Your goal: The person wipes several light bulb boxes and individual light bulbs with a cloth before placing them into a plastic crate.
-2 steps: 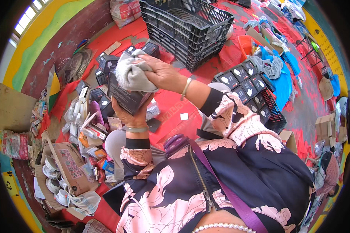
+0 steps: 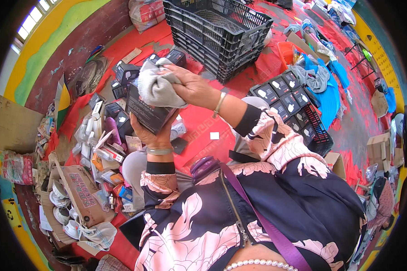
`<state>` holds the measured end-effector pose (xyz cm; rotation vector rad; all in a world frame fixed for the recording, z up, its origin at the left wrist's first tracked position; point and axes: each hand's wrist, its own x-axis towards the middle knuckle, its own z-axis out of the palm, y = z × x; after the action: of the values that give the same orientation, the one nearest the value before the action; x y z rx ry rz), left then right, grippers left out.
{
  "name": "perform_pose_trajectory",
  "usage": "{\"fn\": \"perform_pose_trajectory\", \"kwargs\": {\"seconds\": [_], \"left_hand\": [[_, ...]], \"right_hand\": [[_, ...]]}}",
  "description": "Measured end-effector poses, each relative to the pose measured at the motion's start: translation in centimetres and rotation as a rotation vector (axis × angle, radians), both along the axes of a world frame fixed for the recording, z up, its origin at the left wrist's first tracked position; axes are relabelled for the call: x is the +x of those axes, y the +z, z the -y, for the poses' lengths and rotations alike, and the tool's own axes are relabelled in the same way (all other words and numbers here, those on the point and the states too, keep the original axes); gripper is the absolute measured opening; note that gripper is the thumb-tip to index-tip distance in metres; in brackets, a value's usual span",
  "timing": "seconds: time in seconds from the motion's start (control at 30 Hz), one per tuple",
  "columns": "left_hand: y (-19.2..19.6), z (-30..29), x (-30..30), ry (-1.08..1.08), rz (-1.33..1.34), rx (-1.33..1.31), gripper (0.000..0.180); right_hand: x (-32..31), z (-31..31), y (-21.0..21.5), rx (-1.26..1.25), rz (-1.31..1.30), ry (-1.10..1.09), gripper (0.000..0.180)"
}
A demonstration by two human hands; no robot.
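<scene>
Cloth [image 2: 157, 88], a grey wad, sits bunched under our right hand [image 2: 192, 86], whose fingers are curled shut on it, pressing it onto the upper face of the dark box [image 2: 149, 113] that our left hand [image 2: 154, 134] grips closed from beneath, long axis slanting down-right.

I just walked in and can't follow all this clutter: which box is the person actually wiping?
Start at the big black plastic crates stacked on the red floor, then come toward the person. There the left hand holds a small black box from below, while the right hand presses a grey cloth onto it. It is the only box lifted off the floor.
</scene>
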<state>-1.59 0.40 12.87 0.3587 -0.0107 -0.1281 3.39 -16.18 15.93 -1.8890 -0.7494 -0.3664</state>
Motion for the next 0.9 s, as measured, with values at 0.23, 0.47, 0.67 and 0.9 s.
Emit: {"fn": "perform_pose_trajectory", "kwargs": {"seconds": [0.23, 0.47, 0.67, 0.9], "left_hand": [[-0.2, -1.3, 0.6, 0.066, 0.007, 0.028, 0.076], [-1.1, -0.4, 0.7, 0.094, 0.045, 0.034, 0.055], [-1.5, 1.1, 0.8, 0.141, 0.001, 0.148, 0.053], [-0.8, 1.5, 1.3, 0.030, 0.043, -0.497, 0.065]], "right_hand": [[-1.7, 6.1, -1.7, -0.336, 0.024, -0.075, 0.051], [2.4, 4.4, 6.3, 0.607, -0.418, 0.116, 0.031], [2.9, -2.4, 3.6, 0.448, -0.424, 0.159, 0.023], [-1.7, -7.4, 1.9, -0.628, 0.728, -0.183, 0.032]]}}
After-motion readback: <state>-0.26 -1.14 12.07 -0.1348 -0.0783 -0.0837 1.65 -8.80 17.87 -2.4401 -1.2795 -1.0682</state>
